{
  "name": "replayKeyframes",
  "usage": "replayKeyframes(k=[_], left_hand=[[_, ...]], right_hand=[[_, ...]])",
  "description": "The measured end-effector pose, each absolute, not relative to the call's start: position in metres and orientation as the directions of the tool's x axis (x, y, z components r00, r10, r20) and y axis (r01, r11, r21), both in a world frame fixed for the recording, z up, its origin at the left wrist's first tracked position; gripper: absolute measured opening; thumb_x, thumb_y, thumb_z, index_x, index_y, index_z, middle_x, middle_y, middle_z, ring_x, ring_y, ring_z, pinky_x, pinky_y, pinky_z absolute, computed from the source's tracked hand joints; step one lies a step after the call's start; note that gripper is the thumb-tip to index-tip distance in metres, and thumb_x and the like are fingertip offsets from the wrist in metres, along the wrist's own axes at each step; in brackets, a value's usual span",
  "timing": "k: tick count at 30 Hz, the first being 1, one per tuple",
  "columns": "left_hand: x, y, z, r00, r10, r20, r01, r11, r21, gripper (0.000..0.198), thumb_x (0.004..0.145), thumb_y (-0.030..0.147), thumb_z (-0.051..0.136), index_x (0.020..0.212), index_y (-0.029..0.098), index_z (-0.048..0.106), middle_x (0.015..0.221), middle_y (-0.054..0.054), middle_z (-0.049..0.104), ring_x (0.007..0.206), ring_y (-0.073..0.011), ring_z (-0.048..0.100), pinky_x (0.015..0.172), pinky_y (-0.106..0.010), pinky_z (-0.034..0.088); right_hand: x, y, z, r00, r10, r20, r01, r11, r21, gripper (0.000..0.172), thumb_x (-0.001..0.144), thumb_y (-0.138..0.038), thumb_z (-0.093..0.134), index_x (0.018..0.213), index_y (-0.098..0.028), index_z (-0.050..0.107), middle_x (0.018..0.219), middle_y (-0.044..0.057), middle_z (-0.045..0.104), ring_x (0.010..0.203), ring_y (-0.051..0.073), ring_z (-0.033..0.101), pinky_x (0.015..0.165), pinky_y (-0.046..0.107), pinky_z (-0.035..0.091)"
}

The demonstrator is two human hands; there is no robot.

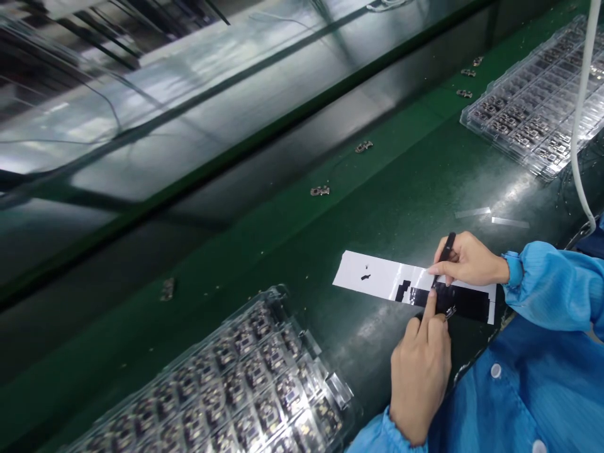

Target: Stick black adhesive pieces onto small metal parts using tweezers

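A white backing strip [370,277] with black adhesive pieces [472,303] lies on the green work surface. My right hand [465,259] pinches black tweezers [445,249], their tips down at the black pieces. From below, my left hand [419,368] reaches the strip, index finger stretched out with its tip close to the tweezer tips. The other fingers of that hand are curled, and a small metallic part [450,311] pokes out beside them, mostly hidden. Two small black bits [365,277] sit on the strip's left half.
A clear tray of small circuit boards [245,384] lies at the lower left, another clear tray [533,126] at upper right. Several loose boards [319,190] are scattered along the far side. Two clear slips [509,222] lie beyond my right hand. A white cable [578,126] hangs at right.
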State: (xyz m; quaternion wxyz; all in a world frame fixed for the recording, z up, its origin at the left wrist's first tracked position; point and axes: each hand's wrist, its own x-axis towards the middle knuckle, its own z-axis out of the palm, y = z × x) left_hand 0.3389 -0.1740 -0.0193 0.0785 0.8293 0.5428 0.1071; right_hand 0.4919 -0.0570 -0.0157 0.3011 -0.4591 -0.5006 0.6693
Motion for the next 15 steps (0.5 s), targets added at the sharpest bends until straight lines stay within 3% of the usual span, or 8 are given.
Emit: replayKeyframes(k=[2, 5, 8, 10, 11, 15], left_hand=[[0.337, -0.174, -0.019, 0.363, 0.928, 0.081, 0.868, -0.368, 0.333, 0.011, 0.086, 0.013, 0.048, 0.081, 0.019, 0.057, 0.128, -0.009, 0.058, 0.069, -0.0174, 0.058, 0.055, -0.028, 0.047], [0.329, -0.171, -0.014, 0.269, 0.963, 0.005, 0.762, -0.216, 0.611, 0.012, 0.087, 0.019, 0.050, 0.085, 0.019, 0.061, 0.123, -0.010, 0.061, 0.072, -0.0173, 0.061, 0.063, -0.029, 0.050], [0.315, -0.159, -0.008, 0.058, 0.977, -0.203, 0.476, 0.152, 0.866, 0.016, 0.086, 0.028, 0.053, 0.087, 0.017, 0.064, 0.081, -0.008, 0.072, 0.061, -0.0158, 0.061, 0.057, -0.026, 0.050], [0.308, -0.148, -0.006, -0.041, 0.937, -0.347, 0.222, 0.348, 0.911, 0.020, 0.084, 0.034, 0.057, 0.087, 0.015, 0.064, 0.057, -0.002, 0.064, 0.049, -0.0127, 0.055, 0.050, -0.024, 0.047], [0.306, -0.142, -0.005, -0.059, 0.914, -0.401, 0.106, 0.406, 0.908, 0.023, 0.082, 0.035, 0.060, 0.088, 0.014, 0.064, 0.055, -0.001, 0.062, 0.046, -0.0111, 0.052, 0.048, -0.023, 0.046], [0.306, -0.121, -0.008, -0.056, 0.850, -0.525, -0.154, 0.512, 0.845, 0.037, 0.071, 0.033, 0.071, 0.099, 0.010, 0.062, 0.073, -0.005, 0.069, 0.046, -0.0074, 0.051, 0.045, -0.020, 0.044]], right_hand=[[0.491, -0.056, -0.014, -0.371, 0.865, -0.337, 0.018, -0.356, -0.934, 0.035, 0.058, -0.038, 0.078, 0.063, -0.014, 0.054, 0.045, -0.004, 0.055, 0.038, 0.009, 0.055, 0.036, 0.017, 0.043], [0.493, -0.049, -0.012, -0.307, 0.885, -0.349, -0.043, -0.380, -0.924, 0.037, 0.058, -0.041, 0.078, 0.063, -0.013, 0.054, 0.042, -0.002, 0.056, 0.036, 0.010, 0.056, 0.034, 0.017, 0.043], [0.500, -0.033, -0.011, -0.200, 0.934, -0.295, -0.137, -0.325, -0.936, 0.041, 0.057, -0.044, 0.078, 0.065, -0.012, 0.054, 0.046, 0.001, 0.061, 0.036, 0.012, 0.057, 0.033, 0.018, 0.045], [0.506, -0.022, -0.009, -0.099, 0.963, -0.251, -0.200, -0.266, -0.943, 0.043, 0.054, -0.045, 0.080, 0.065, -0.012, 0.054, 0.051, 0.002, 0.064, 0.036, 0.012, 0.058, 0.031, 0.019, 0.045], [0.508, -0.017, -0.007, -0.053, 0.971, -0.232, -0.221, -0.238, -0.946, 0.044, 0.053, -0.045, 0.080, 0.066, -0.013, 0.054, 0.054, 0.003, 0.065, 0.036, 0.013, 0.058, 0.031, 0.019, 0.045], [0.507, -0.014, 0.003, -0.055, 0.981, -0.184, -0.233, -0.192, -0.953, 0.042, 0.055, -0.044, 0.080, 0.066, -0.013, 0.054, 0.053, 0.003, 0.065, 0.035, 0.012, 0.058, 0.030, 0.019, 0.045]])
